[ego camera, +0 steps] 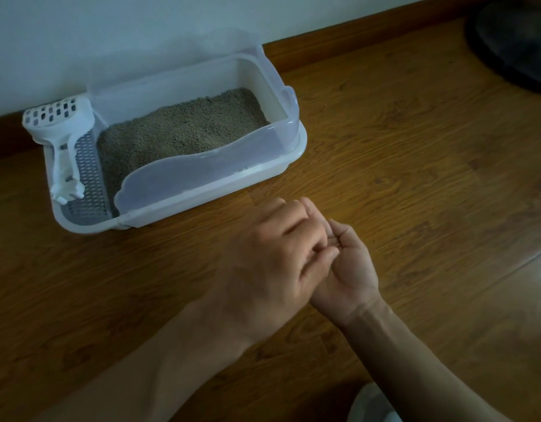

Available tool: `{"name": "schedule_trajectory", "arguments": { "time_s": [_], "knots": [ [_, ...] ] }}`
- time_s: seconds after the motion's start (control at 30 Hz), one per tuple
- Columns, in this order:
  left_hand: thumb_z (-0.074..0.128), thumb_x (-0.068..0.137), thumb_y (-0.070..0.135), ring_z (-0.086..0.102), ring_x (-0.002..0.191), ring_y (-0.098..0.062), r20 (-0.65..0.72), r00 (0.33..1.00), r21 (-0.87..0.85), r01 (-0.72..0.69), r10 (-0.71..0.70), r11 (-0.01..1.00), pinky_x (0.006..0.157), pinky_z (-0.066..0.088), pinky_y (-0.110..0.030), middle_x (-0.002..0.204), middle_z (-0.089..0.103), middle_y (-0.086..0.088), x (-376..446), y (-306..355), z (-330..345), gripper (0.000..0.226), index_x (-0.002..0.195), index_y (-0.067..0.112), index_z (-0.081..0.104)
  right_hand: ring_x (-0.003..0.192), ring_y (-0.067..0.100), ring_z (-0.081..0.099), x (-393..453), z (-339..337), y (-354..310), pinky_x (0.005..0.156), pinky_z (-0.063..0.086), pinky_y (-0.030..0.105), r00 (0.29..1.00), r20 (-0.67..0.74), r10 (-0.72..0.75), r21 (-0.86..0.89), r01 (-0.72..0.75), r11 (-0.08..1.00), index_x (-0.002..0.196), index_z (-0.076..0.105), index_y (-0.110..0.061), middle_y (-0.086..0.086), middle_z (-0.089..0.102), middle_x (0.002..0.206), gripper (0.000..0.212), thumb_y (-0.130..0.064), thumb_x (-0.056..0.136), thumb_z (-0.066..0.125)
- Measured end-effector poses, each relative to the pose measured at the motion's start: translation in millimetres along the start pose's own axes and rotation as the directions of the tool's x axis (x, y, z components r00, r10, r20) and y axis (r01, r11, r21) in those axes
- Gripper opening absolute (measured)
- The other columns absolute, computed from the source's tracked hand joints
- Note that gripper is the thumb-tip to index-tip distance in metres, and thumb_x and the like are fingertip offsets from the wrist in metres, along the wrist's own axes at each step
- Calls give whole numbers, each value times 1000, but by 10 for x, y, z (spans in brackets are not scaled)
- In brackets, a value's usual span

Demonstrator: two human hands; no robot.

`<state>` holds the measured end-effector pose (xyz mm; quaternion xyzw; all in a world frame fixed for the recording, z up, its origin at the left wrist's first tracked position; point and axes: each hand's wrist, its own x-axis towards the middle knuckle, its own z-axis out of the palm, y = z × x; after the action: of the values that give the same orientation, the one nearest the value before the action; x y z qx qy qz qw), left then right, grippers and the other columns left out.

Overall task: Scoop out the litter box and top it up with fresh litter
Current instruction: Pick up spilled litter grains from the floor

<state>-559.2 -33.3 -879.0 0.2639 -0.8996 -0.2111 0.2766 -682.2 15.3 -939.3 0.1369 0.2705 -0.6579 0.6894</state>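
A person's two bare hands are meeting above a wooden floor (415, 147), in front of a white litter box (289, 159) that is sitting against the wall (80, 41). The left hand (263, 263) is lying palm down, its fingers curling over the fingertips of the right hand (350, 269), which is turning palm up and cupping loosely beneath. The two hands are touching; neither is gripping a tool, and whether anything small is lying in the cupped right palm cannot be told.

The litter box is resting well beyond the hands, up and to their left, apart from both. Its translucent high rim is standing around a bed of grey-brown litter (177, 132), which is sloping higher toward the far wall. A white slotted scoop (62, 129) is lying at the box's left end, its head toward the wall and its handle pointing toward the person, over a perforated grey grate (89, 178). A dark round object (513, 41) is sitting blurred at the upper right corner, well away from the box.
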Motion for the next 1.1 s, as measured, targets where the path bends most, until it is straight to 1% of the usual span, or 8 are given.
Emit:
{"name": "schedule_trajectory", "arguments": {
  "time_s": [0.07, 0.2, 0.47, 0.67, 0.8, 0.93, 1.0, 1.1],
  "knots": [
    [71, 88, 23, 53, 85, -17, -26, 998, 69, -47, 49, 997, 75, 48, -35, 83, 59, 0, 4, 73, 59, 16, 76, 13, 66, 112, 23, 64, 26, -2, 15, 94, 53, 38, 999, 7, 44, 0, -44, 999, 125, 60, -9, 10, 66, 118, 46, -34, 104, 28],
    [71, 81, 12, 49, 89, -17, -50, 992, 171, -104, 114, 980, 84, 41, -30, 82, 61, -3, 30, 116, 95, 3, 78, 12, 71, 127, 22, 54, 66, 7, -3, 108, 42, 35, 1000, -21, 6, -27, -7, 1000, 134, 56, -8, 11, 61, 130, 47, -31, 103, 28],
    [68, 90, 24, 54, 88, -21, 6, 988, 236, -154, 157, 959, 79, 46, -37, 82, 61, -2, 100, 85, 16, 16, 77, 16, 71, 128, 24, 54, 79, 35, -73, 111, 40, 37, 999, 3, -52, -38, 52, 998, 130, 61, -3, 14, 61, 133, 54, -30, 102, 23],
    [68, 86, 15, 55, 91, -22, 55, 987, 259, -160, 151, 952, 79, 45, -40, 86, 62, -1, 123, 96, -4, 6, 87, 15, 74, 132, 26, 51, 84, 72, -95, 116, 33, 37, 994, 86, -64, -27, 66, 997, 133, 57, 0, 17, 58, 136, 52, -26, 99, 29],
    [64, 92, 22, 55, 91, -19, 55, 993, 214, -114, 105, 970, 78, 45, -39, 88, 63, 1, 97, 47, -37, 12, 90, 17, 74, 126, 34, 56, 75, 50, -155, 108, 43, 45, 995, 91, -51, 29, 48, 998, 129, 58, 6, 24, 59, 133, 54, -26, 100, 26],
    [68, 90, 26, 52, 88, -16, 54, 997, 184, -63, 54, 981, 82, 38, -24, 88, 61, 5, 100, -12, -110, 9, 92, 18, 73, 107, 35, 68, 45, 122, -208, 90, 56, 47, 996, 40, -81, 99, 77, 992, 114, 68, 7, 24, 68, 117, 52, -23, 99, 29],
    [67, 91, 26, 52, 86, -16, 45, 998, 177, -44, 36, 983, 79, 40, -27, 87, 60, 5, 92, -40, -143, 9, 92, 18, 72, 97, 34, 71, 64, 162, -203, 79, 60, 46, 994, 57, -90, 124, 83, 989, 105, 72, 7, 23, 70, 111, 48, -22, 99, 34],
    [66, 92, 25, 53, 85, -16, 13, 1000, 151, -26, 25, 988, 75, 45, -34, 87, 61, 6, 57, -69, -208, 9, 90, 18, 71, 102, 36, 70, 92, 231, -121, 82, 59, 47, 994, 101, -40, 72, 33, 997, 112, 69, 8, 25, 67, 117, 44, -21, 91, 42]
  ]
}}
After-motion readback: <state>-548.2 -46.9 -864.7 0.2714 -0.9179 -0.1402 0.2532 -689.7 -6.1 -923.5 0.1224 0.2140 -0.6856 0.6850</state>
